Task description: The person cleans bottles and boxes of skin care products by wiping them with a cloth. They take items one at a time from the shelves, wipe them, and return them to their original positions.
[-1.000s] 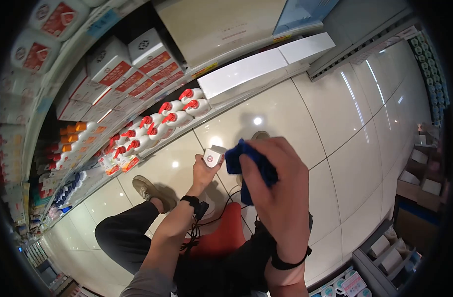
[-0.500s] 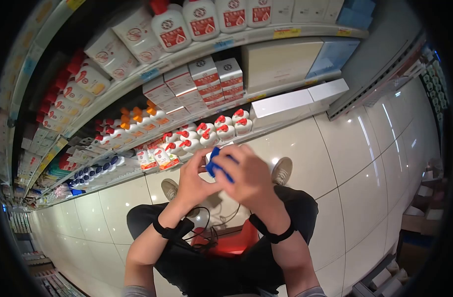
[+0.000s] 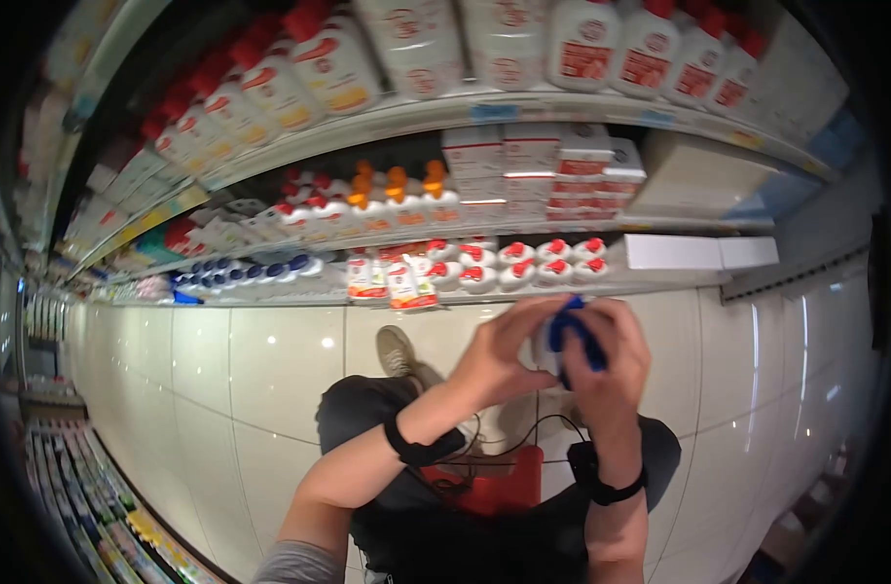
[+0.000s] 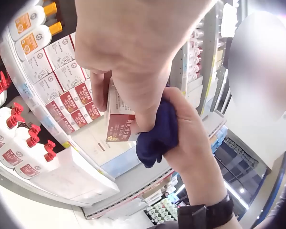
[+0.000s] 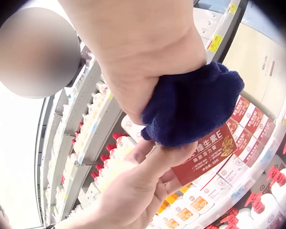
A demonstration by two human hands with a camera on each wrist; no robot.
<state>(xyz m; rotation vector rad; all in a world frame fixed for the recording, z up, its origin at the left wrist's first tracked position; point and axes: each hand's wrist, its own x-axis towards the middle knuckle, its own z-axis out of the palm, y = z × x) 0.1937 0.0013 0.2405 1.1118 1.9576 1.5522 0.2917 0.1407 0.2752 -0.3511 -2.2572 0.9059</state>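
A small white-and-red product carton [image 4: 120, 127] is gripped by my left hand [image 3: 499, 355], fingers and thumb spread around its sides. My right hand [image 3: 616, 355] holds a bunched dark blue cloth [image 3: 580, 341] against the carton. In the right wrist view the cloth [image 5: 195, 105] covers the carton's upper part, while its red printed face [image 5: 207, 160] shows below. My left thumb reaches close to the cloth there. Most of the carton is hidden by hands and cloth in the head view.
Shelves ahead carry red-pump bottles [image 3: 516, 273], stacked cartons [image 3: 581, 175], orange-capped bottles [image 3: 397, 200] and long white boxes [image 3: 671, 251]. Beneath me is a red stool [image 3: 509, 487], with dark cables [image 3: 455, 482] near it. A tiled floor [image 3: 270, 360] lies around my feet.
The right hand and cloth, apart from the carton a second ago, have come against it. My head view has swung left, so both hands appear further right now, still together.
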